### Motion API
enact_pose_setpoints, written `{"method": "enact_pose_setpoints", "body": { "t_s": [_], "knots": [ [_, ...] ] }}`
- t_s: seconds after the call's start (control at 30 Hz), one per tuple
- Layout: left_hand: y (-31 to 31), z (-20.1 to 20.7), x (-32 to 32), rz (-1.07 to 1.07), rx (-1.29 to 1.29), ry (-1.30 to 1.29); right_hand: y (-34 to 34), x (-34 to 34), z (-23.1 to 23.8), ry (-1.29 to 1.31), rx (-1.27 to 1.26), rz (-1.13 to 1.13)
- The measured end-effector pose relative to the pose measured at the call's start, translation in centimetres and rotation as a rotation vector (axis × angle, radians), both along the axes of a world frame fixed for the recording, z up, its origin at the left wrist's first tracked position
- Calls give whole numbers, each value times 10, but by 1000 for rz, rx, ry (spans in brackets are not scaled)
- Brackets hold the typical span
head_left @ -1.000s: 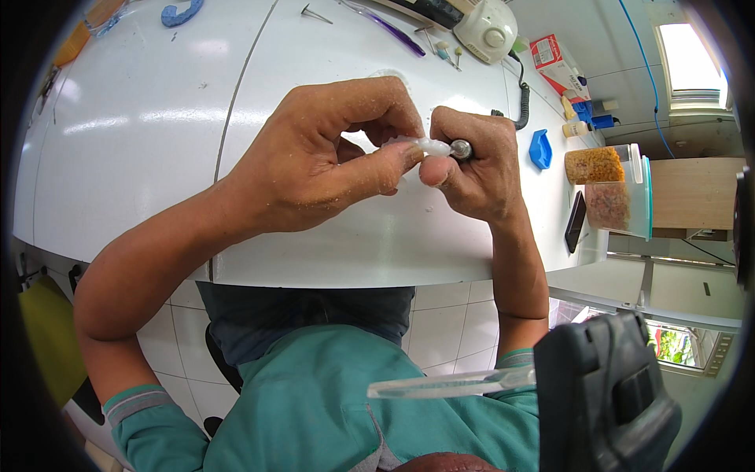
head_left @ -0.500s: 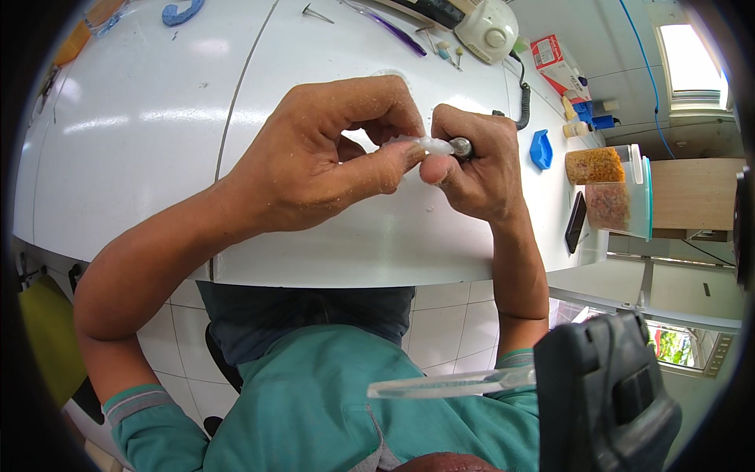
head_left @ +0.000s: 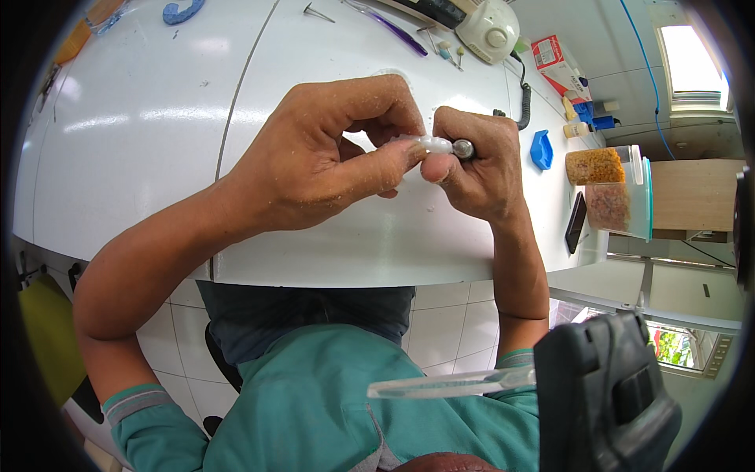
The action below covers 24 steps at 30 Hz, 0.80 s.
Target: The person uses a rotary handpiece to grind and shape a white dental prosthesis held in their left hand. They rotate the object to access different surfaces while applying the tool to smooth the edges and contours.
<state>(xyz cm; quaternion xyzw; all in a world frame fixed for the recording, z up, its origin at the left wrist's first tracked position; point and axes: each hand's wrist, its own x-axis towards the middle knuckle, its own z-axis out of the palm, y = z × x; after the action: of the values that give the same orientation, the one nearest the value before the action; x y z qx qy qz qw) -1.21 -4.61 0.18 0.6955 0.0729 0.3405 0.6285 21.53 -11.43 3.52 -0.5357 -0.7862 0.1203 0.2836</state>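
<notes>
Over the white table (head_left: pixel 314 256), my left hand (head_left: pixel 330 149) pinches a small, whitish, translucent piece (head_left: pixel 435 145) between thumb and fingers. It looks like a dental piece with a lumpy row; much of it is hidden by the fingertips. My right hand (head_left: pixel 480 161) is closed round a rotary handpiece (head_left: pixel 464 149), whose rounded silver end shows beside the thumb. That end sits right against the whitish piece's right end; whether a bur touches it I cannot tell. Fine pale dust clings to both hands.
A white control unit (head_left: pixel 489 33) with a coiled black cord (head_left: pixel 524 98) stands at the back. Nearby lie a purple pen-like tool (head_left: pixel 397 30) and several small burs (head_left: pixel 447 53). To the right are a blue tray-like piece (head_left: pixel 541 149), a phone (head_left: pixel 576 223) and lidded containers (head_left: pixel 609 189).
My hands stay almost in place. The whitish piece has tilted slightly, and a fingertip of my left hand now shows below the thumb.
</notes>
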Motion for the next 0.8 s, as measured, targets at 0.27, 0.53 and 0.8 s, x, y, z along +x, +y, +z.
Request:
{"method": "enact_pose_setpoints", "body": {
  "t_s": [0.27,0.53,0.8],
  "knots": [
    [-1,0,0,-8,-16,-12,0,-1,0,1,10,-16],
    [-1,0,-1,-17,-28,-15,0,-2,0,-6,20,-19],
    [-2,0,0,-40,-79,-25,0,-1,-1,15,28,-9]
  ]
}}
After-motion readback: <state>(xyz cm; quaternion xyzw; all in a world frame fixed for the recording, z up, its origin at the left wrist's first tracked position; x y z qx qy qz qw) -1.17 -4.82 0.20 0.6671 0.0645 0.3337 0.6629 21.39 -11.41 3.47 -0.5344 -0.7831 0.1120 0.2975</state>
